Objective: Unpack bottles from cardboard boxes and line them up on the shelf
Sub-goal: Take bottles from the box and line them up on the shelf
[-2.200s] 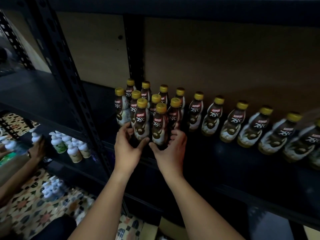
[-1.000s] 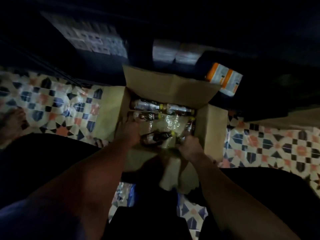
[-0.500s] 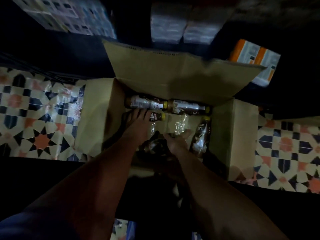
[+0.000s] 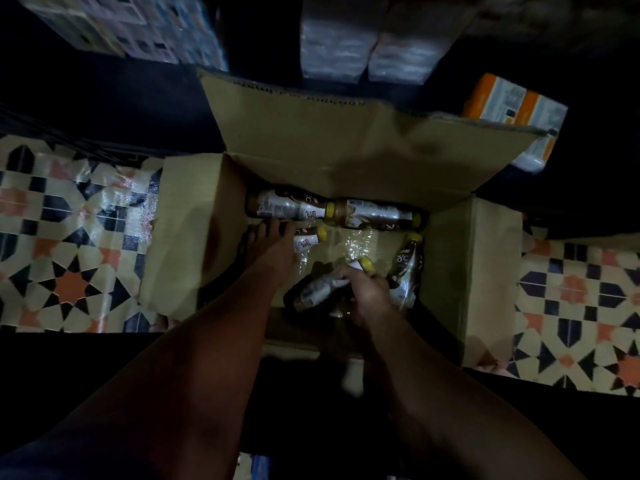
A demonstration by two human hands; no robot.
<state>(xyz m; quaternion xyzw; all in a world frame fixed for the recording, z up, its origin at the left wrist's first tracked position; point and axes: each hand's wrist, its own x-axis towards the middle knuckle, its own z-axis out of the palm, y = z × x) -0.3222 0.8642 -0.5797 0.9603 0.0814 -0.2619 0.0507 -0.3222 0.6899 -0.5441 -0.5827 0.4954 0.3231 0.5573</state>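
Two hands in the box [image 4: 346,140], right hand [image 4: 363,289] round a bottle [image 4: 318,289].

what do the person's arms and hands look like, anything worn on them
Both forearms are bare, with no watch, bracelet or glove showing on the left hand or the right hand. No rings can be made out, though the light is dim. A dark blue sleeve covers the upper left arm at the bottom left corner. The right arm is bare as far as the frame shows.
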